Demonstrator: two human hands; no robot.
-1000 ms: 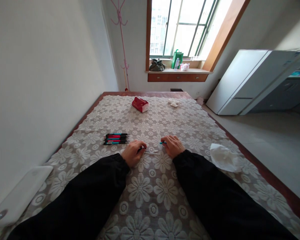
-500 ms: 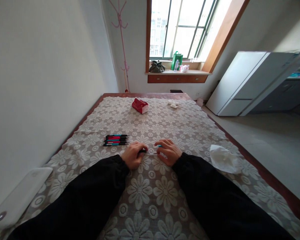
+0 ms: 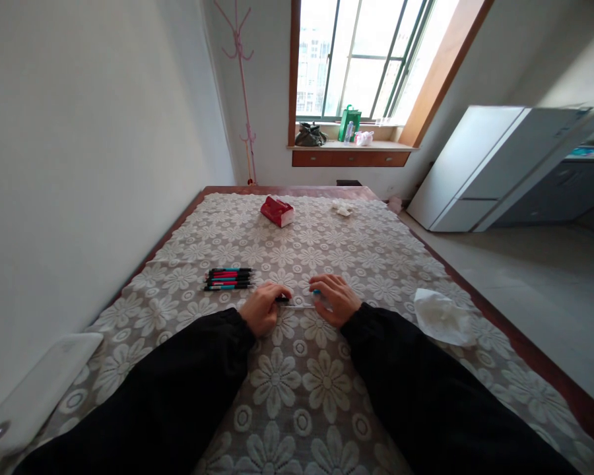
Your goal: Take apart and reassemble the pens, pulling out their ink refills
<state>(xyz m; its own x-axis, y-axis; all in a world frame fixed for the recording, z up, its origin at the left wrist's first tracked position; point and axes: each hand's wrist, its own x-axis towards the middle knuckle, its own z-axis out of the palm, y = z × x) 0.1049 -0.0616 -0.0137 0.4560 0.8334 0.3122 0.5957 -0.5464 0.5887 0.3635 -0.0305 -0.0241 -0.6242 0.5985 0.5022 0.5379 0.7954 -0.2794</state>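
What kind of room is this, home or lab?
Most likely a room in a home, not a lab. A table under a lace flower cloth runs toward a window with bags on its sill, a pink coat stand stands in the corner, and a white fridge sits at right.

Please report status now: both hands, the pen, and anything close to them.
Left hand and right hand both pinch one pen, low over the lace cloth. Pen bundle lies left, apart. Crumpled tissue lies right, apart.
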